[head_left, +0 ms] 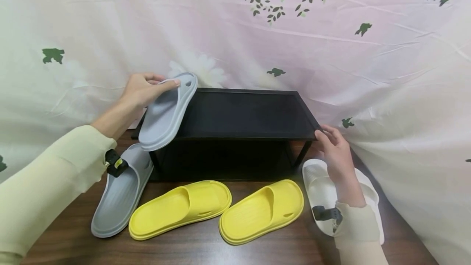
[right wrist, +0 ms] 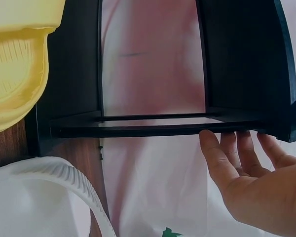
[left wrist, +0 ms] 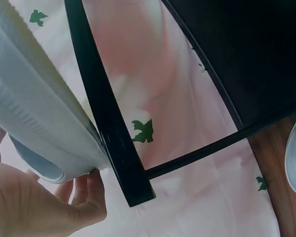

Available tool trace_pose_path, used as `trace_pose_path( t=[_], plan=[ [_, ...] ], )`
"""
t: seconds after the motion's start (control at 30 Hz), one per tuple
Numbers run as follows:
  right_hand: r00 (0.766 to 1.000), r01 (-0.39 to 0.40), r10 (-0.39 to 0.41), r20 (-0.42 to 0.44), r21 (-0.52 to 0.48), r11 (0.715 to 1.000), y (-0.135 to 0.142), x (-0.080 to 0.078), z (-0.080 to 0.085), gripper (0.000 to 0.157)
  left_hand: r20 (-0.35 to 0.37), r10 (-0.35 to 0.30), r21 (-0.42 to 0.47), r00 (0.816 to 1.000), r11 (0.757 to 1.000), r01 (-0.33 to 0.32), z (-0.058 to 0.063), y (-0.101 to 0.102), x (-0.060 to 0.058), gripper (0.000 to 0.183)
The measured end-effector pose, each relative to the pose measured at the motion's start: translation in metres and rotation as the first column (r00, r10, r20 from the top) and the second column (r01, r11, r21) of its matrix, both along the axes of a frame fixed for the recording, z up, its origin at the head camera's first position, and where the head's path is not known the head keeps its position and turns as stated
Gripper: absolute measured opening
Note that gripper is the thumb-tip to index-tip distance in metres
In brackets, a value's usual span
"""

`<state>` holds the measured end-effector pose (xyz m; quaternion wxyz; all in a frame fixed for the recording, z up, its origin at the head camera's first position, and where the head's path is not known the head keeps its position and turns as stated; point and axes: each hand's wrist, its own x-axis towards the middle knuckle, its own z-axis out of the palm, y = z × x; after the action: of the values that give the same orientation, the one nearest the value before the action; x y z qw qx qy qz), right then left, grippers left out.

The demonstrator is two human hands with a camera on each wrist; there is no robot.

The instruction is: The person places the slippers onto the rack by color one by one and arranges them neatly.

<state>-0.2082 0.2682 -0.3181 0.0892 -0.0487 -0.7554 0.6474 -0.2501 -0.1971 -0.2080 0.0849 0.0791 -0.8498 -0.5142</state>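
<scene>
My left hand [head_left: 141, 91] grips a grey slipper [head_left: 160, 120] by its strap end, thumb on top. The slipper is tilted over the left end of a black two-tier shoe rack [head_left: 243, 113]. In the left wrist view the slipper [left wrist: 44, 113] is close beside the rack's end; whether they touch I cannot tell. At the rack's right end my right hand [head_left: 336, 152] holds the edge of the top shelf. From the right wrist view, the fingertips of that hand [right wrist: 256, 182] touch the rack's side [right wrist: 246, 59].
A second grey slipper [head_left: 119, 199] lies on the wooden floor [head_left: 184, 248] at left. Two yellow slippers [head_left: 158, 216] lie before the rack, and white slippers [head_left: 320, 187] sit under my right forearm. Behind hangs a patterned cloth [head_left: 235, 44].
</scene>
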Motion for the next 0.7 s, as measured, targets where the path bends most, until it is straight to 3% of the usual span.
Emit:
trace_pose_path(
  t=[0.37, 0.7],
  plan=[
    [1.0, -0.007, 0.007, -0.012, -0.019, 1.0, 0.0, 0.0, 0.0, 0.06, -0.018, 0.014, -0.015, 1.0, 1.0, -0.015, -0.006, 0.009, -0.014, 0.077],
    [1.0, 0.0, 0.0, -0.01, -0.022, 1.0, 0.0, 0.0, -0.002, 0.058, 0.0, 0.03, -0.094, 1.0, 0.995, -0.03, -0.006, 0.017, -0.022, 0.074]
  ],
)
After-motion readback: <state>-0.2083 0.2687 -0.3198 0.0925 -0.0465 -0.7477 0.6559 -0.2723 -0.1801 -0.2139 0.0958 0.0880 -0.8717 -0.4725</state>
